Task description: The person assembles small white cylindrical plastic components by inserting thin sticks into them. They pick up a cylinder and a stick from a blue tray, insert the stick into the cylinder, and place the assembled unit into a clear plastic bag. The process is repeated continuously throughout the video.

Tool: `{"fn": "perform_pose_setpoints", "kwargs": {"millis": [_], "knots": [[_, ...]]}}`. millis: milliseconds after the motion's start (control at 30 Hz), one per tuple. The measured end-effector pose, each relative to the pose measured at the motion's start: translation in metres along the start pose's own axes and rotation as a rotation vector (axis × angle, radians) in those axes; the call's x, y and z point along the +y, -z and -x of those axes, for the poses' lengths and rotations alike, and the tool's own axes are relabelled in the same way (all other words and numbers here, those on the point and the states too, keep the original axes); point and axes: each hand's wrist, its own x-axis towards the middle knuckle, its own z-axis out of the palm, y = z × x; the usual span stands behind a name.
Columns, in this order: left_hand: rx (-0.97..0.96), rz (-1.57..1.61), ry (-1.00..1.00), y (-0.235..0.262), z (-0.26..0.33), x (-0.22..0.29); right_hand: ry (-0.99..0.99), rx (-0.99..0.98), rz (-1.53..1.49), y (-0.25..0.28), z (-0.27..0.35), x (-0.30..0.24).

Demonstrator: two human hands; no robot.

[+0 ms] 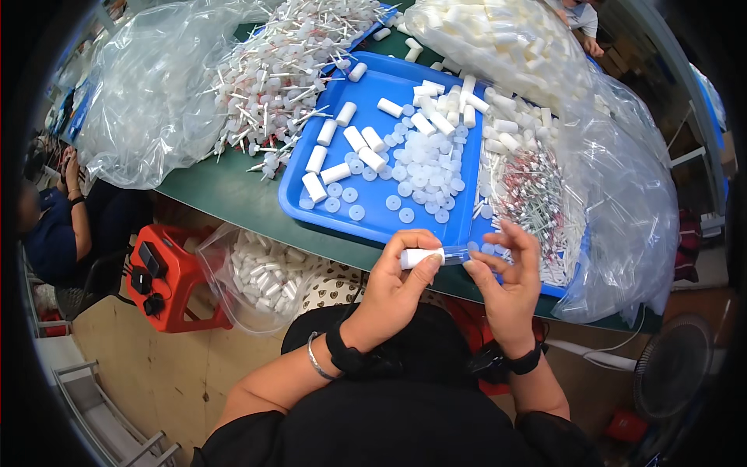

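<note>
L hand [393, 284], grip closed round a small white tube [420, 256], thumb on top, held above the near desk edge, just in front of the blue tray [381, 222]. R hand [510, 280] w/ fingers half curled, fingertips [469, 265] pinching narrow at a clear piece on the tube's R end; can't tell exactly what it is. Both wrists w/ dark bands, L also a thin bangle.

Below L, beside the desk: clear bag of white tubes [261, 272], next to a red stool [175, 276].

On the tray: loose white tubes, pile of round translucent caps [424, 167]. R of the tray: red-and-white sticks [533, 194] lying on a plastic bag. Further back L: heap of white sticks [284, 70]; back R: big bag of tubes [490, 39]. Green desk [226, 194] under all. Another person [54, 226] sits far L.
</note>
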Motion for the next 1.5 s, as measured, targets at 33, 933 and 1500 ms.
{"fn": "perform_pose_setpoints", "kwargs": {"millis": [33, 933, 1500], "knots": [[-0.041, 0.021, 0.046, 0.003, 0.000, 0.001, 0.131, 0.030, 0.176, 0.005, -0.005, -0.004], [-0.202, 0.531, 0.373, 0.000, -0.005, 0.012, 0.575, -0.429, 0.469, -0.007, -0.011, 0.021], [-0.201, 0.532, 0.321, -0.002, 0.002, -0.003, 0.537, -0.357, 0.527, -0.017, -0.006, 0.016]]}}
